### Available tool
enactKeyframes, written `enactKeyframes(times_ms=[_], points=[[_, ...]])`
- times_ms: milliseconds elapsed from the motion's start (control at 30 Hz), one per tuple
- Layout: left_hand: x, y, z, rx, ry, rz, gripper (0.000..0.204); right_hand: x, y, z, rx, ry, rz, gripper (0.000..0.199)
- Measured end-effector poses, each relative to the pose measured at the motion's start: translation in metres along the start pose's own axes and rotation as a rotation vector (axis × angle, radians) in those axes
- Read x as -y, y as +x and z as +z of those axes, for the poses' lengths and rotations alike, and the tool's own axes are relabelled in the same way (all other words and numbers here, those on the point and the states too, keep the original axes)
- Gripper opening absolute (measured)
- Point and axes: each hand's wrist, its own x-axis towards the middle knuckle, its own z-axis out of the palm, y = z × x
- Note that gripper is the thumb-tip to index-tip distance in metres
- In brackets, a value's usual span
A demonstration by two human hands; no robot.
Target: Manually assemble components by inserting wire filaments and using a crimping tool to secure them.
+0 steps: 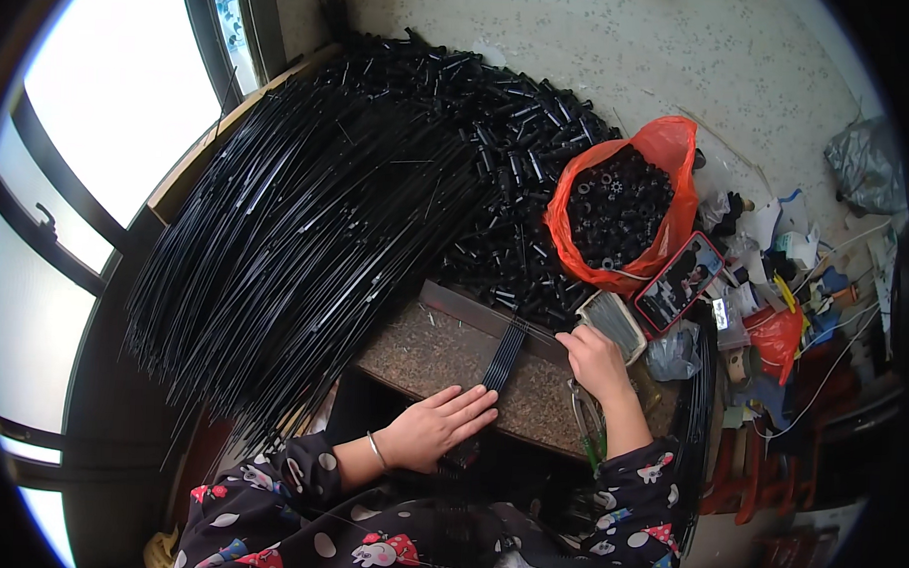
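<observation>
A: How are you holding your left hand (440, 424)?

B: You're laying it out flat, palm down, fingers straight and gripping nothing; its fingertips are resting at the near end of a row of thin black rods (505, 358)

A: And where are those rods lying?

B: They're lying side by side on the speckled brown tabletop (412, 348), between your two hands, their far ends reaching the dark metal bar (454, 304)

A: What about your right hand (594, 361)?

B: You're curling its fingers in close by the bar's right end, thumb and forefinger nearly meeting; I can't tell whether they're pinching anything. Green-handled pliers (585, 421) are lying just below it

A: What else is surrounding you?

B: A large heap of long black rods (297, 218) is spreading to your left, black tubular parts (519, 166) are piling up beyond the bar, and a red bag (683, 142) is holding small black pieces
</observation>
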Motion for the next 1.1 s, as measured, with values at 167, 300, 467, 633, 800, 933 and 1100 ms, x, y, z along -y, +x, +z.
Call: enactKeyframes(times_ms=[167, 300, 467, 633, 800, 933, 1100], points=[[-0.001, 0.001, -0.002, 0.0, -0.033, 0.002, 0.092, -0.002, 0.001, 0.003, 0.069, -0.067, 0.014, 0.022], [-0.001, 0.0, -0.003, -0.003, -0.014, 0.005, 0.091, -0.004, 0.005, 0.006, -0.046, -0.058, 0.047, 0.022], [0.0, -0.001, 0.0, -0.026, -0.015, 0.009, 0.088, 0.001, 0.005, -0.006, 0.012, 0.094, 0.044, 0.019], [-0.001, -0.001, -0.001, -0.03, 0.02, 0.016, 0.086, -0.001, 0.009, 0.008, -0.016, 0.153, 0.036, 0.018], [0.0, -0.001, -0.001, -0.038, -0.004, 0.031, 0.086, 0.017, 0.025, 0.021, -0.024, 0.171, 0.083, 0.016], [0.001, -0.001, 0.001, -0.114, -0.064, 0.06, 0.086, 0.035, 0.025, 0.0, 0.035, 0.162, 0.171, 0.038], [0.004, -0.001, 0.006, -0.203, -0.089, 0.095, 0.087, 0.12, -0.009, -0.057, 0.392, 1.522, -0.353, 0.083]])
